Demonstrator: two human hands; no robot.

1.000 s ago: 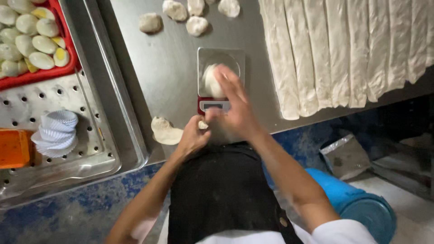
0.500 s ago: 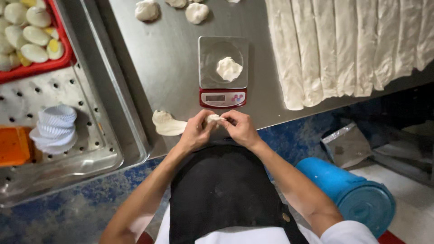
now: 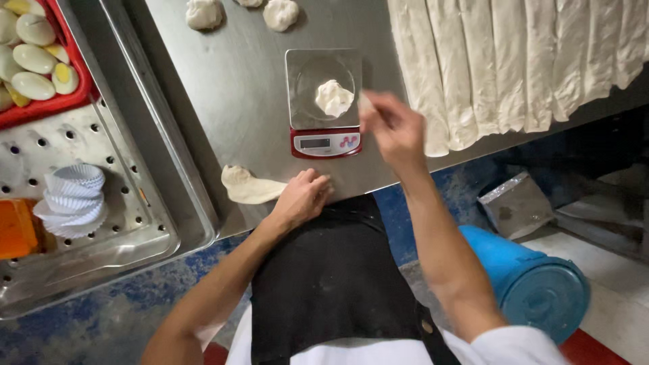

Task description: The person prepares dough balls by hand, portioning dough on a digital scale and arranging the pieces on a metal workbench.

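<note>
A small red kitchen scale (image 3: 323, 143) with a steel platform stands on the steel table, and a lump of white dough (image 3: 334, 98) lies on it. My right hand (image 3: 393, 128) hovers just right of the scale, with its fingertips pinched on a small bit of dough. My left hand (image 3: 304, 197) rests knuckles-down at the table's front edge with curled fingers. It sits beside the right end of a flattened dough strip (image 3: 247, 187); whether it grips the strip is unclear.
Long dough strips (image 3: 514, 61) hang over the table at the right. Dough balls (image 3: 203, 13) lie at the back. On the left are a perforated steel tray (image 3: 128, 223), stacked paper cups (image 3: 73, 199) and a red crate of halved eggs (image 3: 40, 61). A blue barrel (image 3: 534, 284) stands on the floor.
A second ago my right hand was on the scale's dough. Both hands then pinched dough at the table edge. Now the right hand has risen toward the scale while the left stays low.
</note>
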